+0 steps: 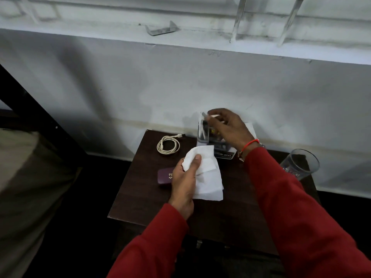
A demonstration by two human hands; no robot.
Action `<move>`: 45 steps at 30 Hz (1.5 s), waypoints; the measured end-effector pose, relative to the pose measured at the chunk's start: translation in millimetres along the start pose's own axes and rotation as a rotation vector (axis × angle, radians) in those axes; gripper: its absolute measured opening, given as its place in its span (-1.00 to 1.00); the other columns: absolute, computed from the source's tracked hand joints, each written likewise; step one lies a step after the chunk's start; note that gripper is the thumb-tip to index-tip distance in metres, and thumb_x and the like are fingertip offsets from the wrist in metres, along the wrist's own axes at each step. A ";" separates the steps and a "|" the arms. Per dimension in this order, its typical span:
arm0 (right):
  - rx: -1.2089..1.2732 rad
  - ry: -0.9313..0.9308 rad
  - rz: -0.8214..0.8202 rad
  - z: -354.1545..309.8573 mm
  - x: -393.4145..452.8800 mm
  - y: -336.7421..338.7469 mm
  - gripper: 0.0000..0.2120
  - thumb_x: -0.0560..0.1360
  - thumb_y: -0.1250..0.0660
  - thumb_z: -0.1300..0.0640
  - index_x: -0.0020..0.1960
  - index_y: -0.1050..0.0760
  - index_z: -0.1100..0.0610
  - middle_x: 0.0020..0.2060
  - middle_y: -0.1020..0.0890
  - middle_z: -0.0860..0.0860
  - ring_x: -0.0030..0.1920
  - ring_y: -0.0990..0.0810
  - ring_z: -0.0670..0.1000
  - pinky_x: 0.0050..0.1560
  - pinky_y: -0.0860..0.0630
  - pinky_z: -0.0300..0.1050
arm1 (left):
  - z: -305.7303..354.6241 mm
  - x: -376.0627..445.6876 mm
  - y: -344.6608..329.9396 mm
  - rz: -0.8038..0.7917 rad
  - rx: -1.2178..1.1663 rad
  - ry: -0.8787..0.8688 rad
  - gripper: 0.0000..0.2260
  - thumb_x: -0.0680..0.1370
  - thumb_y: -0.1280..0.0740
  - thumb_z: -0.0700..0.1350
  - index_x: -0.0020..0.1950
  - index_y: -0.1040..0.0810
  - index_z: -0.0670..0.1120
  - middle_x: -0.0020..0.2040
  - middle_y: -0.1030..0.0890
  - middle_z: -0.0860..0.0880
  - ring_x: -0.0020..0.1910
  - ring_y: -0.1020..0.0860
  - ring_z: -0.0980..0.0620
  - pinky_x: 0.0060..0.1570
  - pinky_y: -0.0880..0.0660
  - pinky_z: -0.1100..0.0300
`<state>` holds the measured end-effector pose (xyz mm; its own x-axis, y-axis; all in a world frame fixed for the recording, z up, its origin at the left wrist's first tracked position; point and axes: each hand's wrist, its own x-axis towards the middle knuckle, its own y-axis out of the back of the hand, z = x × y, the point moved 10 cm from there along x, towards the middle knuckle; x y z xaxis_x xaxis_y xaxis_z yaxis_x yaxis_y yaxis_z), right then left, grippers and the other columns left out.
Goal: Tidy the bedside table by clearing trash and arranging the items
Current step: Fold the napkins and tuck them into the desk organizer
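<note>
Item: white tissue [206, 173], crumpled at one corner, clamped between thumb and fingers of the left hand [185, 181] and hanging loose above the middle of the bedside table [140, 205]. Behind the tissue, at the table's back edge: grey pen holder [204, 135], seated on a printed base. The right hand [228, 129] hovers over the holder, fingers pinched on something thin and pale, possibly a pen or a scrap of paper; motion blur prevents a firm reading. Behind the holder, a second white paper [251, 128], partly hidden by the wrist. Left of the holder: coiled white cable [167, 144]. Left of the tissue, partly under the hand: maroon case [165, 175]. Right of the holder, at the table's right edge: clear glass [300, 163]. Hazards, as judged: the right sleeve passes near the glass and could knock it off the edge on withdrawal; the light holder could tip if the pinched item snags; the drooping tissue could drag the case.
</note>
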<state>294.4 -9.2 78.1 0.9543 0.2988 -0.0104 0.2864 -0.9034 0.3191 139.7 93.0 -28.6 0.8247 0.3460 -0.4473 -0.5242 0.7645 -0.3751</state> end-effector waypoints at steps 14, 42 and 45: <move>0.367 -0.235 -0.397 12.1 -35.7 -17.5 -0.78 0.52 -0.37 0.28 0.16 -0.59 0.29 0.05 -0.70 0.19 0.04 -0.68 0.10 0.07 -0.64 0.00 | 13.4 -4.0 -15.8 -0.096 -0.335 -0.007 -0.61 0.51 -0.46 -0.03 0.31 -0.58 -0.10 0.22 -0.68 -0.17 0.21 -0.65 -0.17 0.21 -0.57 -0.20; 0.342 -0.054 -0.425 -4.0 -41.3 9.5 -0.66 0.38 -0.39 0.51 0.13 -0.59 0.30 0.08 -0.68 0.26 0.12 -0.67 0.19 0.14 -0.63 0.05 | 43.9 -7.6 -10.2 -0.070 -0.235 -0.170 -0.73 0.51 -0.38 -0.42 0.05 -0.67 -0.09 0.11 -0.71 -0.12 0.23 -0.61 -0.30 0.18 -0.51 -0.33; 0.312 0.062 -0.466 -20.1 -45.6 12.6 -0.66 0.31 -0.26 0.61 -0.22 -0.64 0.22 -0.08 -0.65 0.19 -0.06 -0.68 0.04 -0.08 -0.62 -0.17 | 54.2 -11.2 -9.3 -0.092 -0.197 -0.259 -0.59 0.50 -0.32 -0.48 -0.30 -0.68 0.00 0.07 -0.73 0.06 0.08 -0.70 -0.01 -0.27 -0.65 0.11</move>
<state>252.7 -28.0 101.6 0.7165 0.6972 -0.0244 0.6974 -0.7167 -0.0010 146.8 111.4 23.9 0.8838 0.4263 -0.1928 -0.4551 0.6879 -0.5654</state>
